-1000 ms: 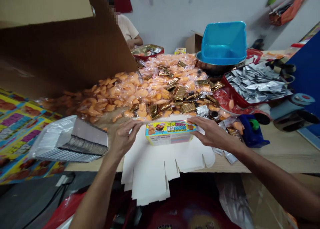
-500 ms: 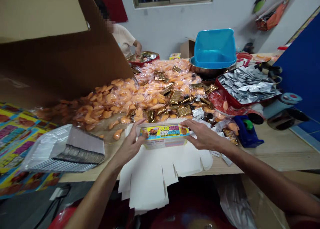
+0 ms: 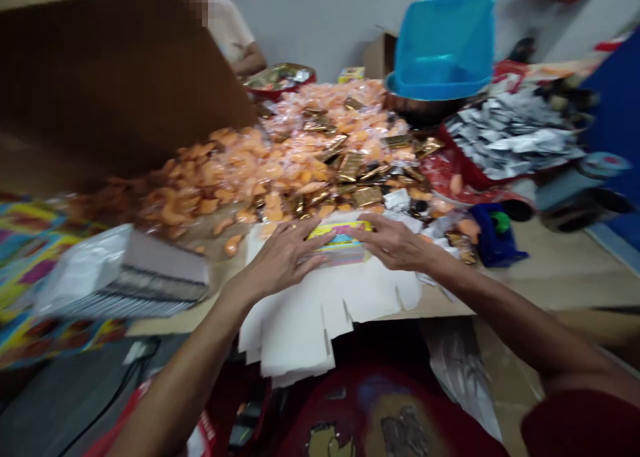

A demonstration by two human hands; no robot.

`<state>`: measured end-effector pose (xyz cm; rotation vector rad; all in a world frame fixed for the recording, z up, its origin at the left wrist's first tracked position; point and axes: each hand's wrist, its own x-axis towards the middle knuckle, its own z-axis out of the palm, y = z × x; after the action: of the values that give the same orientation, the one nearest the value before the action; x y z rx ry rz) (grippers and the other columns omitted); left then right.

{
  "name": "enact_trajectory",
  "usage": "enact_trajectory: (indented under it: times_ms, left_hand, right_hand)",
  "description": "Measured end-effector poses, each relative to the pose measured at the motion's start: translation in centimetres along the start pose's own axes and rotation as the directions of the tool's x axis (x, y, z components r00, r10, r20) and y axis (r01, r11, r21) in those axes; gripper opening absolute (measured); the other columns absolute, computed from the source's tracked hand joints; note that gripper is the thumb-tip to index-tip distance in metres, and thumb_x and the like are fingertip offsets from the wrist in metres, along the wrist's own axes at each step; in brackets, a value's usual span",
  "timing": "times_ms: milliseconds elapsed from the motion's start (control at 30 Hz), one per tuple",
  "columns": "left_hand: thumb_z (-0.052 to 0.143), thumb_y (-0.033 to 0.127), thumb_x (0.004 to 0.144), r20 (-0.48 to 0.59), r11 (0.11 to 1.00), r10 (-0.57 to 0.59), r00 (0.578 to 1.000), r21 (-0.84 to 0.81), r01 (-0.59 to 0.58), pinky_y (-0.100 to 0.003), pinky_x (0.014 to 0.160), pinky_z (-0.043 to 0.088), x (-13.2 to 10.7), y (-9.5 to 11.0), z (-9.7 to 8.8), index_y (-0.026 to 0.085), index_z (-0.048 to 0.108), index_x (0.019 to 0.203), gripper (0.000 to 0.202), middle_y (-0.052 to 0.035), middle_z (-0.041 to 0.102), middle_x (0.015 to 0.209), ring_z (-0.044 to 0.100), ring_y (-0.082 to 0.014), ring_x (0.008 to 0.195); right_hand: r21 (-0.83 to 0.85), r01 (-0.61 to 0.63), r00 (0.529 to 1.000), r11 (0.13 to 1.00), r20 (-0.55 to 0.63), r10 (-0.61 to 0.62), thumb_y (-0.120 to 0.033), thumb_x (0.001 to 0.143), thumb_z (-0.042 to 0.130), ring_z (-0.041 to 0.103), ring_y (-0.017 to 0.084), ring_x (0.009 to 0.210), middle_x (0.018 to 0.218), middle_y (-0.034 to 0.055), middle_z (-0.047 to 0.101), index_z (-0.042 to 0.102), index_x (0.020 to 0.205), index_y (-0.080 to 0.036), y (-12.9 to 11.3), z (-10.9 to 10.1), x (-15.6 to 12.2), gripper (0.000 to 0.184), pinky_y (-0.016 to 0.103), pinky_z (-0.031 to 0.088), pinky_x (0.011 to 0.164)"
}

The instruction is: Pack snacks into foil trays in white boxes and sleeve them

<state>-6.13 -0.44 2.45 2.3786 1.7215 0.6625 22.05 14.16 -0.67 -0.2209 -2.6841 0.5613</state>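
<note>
A small printed cardboard box (image 3: 346, 252) in yellow, blue and pink stands on white flat card blanks (image 3: 295, 327) at the table's front. My left hand (image 3: 283, 256) grips its left end, fingers across the top edge and thumb lower on the near face. On the right end my right hand (image 3: 393, 240) is closed, its fingers reaching over the top edge. Both hands hide parts of the box, and motion blurs the print. Just behind lie orange pieces in clear bags (image 3: 295, 157) and gold foil packets (image 3: 367, 196).
Stacked clear plastic trays (image 3: 150, 277) stand left, beside printed sheets (image 3: 30, 270) and a large carton (image 3: 110, 90). At right are a blue tape dispenser (image 3: 493, 240), silver sachets (image 3: 515, 137) and a blue basin (image 3: 445, 50). Another person (image 3: 233, 34) is across the table.
My hands have come closer together over the box, the left one sliding inward across its top edge. The camera view has tipped downward. The person across has moved an arm.
</note>
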Motion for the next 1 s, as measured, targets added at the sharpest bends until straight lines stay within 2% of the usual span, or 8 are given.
enact_trajectory:
  times_ms: [133,200,233,333,400,600,833,1000]
  left_hand:
    - [0.056,0.04,0.106,-0.105,0.951,0.186,0.977,0.269,-0.152,-0.043,0.088,0.054,2.0,1.3,2.2,0.032,0.07,0.141,0.039,-0.0161,0.069,0.132,0.07,-0.0315,0.108]
    - [0.057,0.037,0.105,-0.134,0.937,0.182,0.974,0.325,-0.13,-0.045,0.087,0.053,2.4,1.7,3.4,0.031,0.069,0.141,0.038,-0.0166,0.068,0.134,0.07,-0.0339,0.11]
    - [0.057,0.035,0.105,-0.138,0.933,0.167,0.976,0.341,-0.111,-0.046,0.088,0.053,2.5,2.0,3.8,0.03,0.069,0.141,0.038,-0.0169,0.068,0.134,0.07,-0.0351,0.111]
    - [0.056,0.034,0.106,-0.139,0.931,0.118,0.983,0.359,-0.061,-0.048,0.088,0.052,2.6,3.1,4.3,0.028,0.071,0.137,0.035,-0.0174,0.068,0.133,0.07,-0.0366,0.112]
    - [0.055,0.036,0.106,-0.144,0.936,0.085,0.986,0.351,-0.029,-0.048,0.088,0.052,2.7,3.6,4.4,0.029,0.072,0.135,0.035,-0.0163,0.068,0.133,0.07,-0.0358,0.111]
    - [0.054,0.042,0.106,-0.153,0.949,0.046,0.987,0.314,0.005,-0.048,0.089,0.053,2.6,3.4,4.5,0.029,0.074,0.135,0.037,-0.0152,0.068,0.133,0.07,-0.0349,0.109]
    - [0.055,0.04,0.106,-0.162,0.949,0.068,0.984,0.315,-0.014,-0.045,0.085,0.053,2.7,3.6,4.4,0.029,0.075,0.135,0.036,-0.0156,0.068,0.134,0.071,-0.0335,0.108]
    - [0.056,0.04,0.106,-0.186,0.952,0.067,0.98,0.305,-0.007,-0.045,0.084,0.056,2.8,3.7,4.6,0.03,0.075,0.133,0.034,-0.0144,0.069,0.133,0.072,-0.032,0.107]
  right_hand:
    - [0.029,-0.161,0.972,0.987,-0.171,0.164,-0.023,0.107,0.044,0.055,0.024,0.141,0.155,0.0124,0.054,0.067,0.142,-0.025,-0.1,-2.6,-3.1,0.042,0.044,0.047,0.118]
    - [0.02,-0.428,0.847,0.903,-0.338,0.409,-0.018,0.102,0.048,0.061,0.025,0.132,0.143,0.0133,0.063,0.074,0.129,-0.021,1.0,-5.3,-7.1,0.037,0.043,0.049,0.114]
    - [0.046,-0.616,0.701,0.786,-0.423,0.574,-0.016,0.098,0.051,0.063,0.026,0.127,0.135,0.0139,0.067,0.076,0.12,-0.02,1.5,-6.6,-9.6,0.034,0.043,0.049,0.113]
    - [0.242,-0.939,0.113,0.245,-0.456,0.883,-0.015,0.091,0.058,0.067,0.029,0.117,0.113,0.015,0.075,0.078,0.1,-0.016,3.5,-9.6,-16.7,0.023,0.04,0.051,0.105]
    - [0.342,-0.939,-0.081,0.037,-0.324,0.942,-0.017,0.088,0.062,0.073,0.029,0.101,0.092,0.0129,0.077,0.078,0.09,-0.015,4.9,-10.1,-19.7,0.016,0.036,0.056,0.09]
    - [0.586,-0.807,-0.16,-0.076,-0.093,0.983,-0.021,0.088,0.063,0.072,0.02,0.061,0.067,0.0036,0.072,0.072,0.087,-0.015,7.2,-9.0,-20.8,0.011,0.023,0.052,0.053]
    - [0.804,-0.595,-0.072,0.015,-0.072,0.995,-0.031,0.076,0.082,0.074,0.018,0.067,0.067,0.0006,0.068,0.063,0.08,-0.019,5.4,-8.8,-22.5,0.022,0.029,0.065,0.068]
    - [0.828,-0.548,-0.087,0.119,-0.197,0.976,-0.043,0.06,0.092,0.075,0.02,0.079,0.077,0.0025,0.068,0.051,0.061,-0.02,4.4,-5.4,-23.8,0.047,0.036,0.066,0.084]
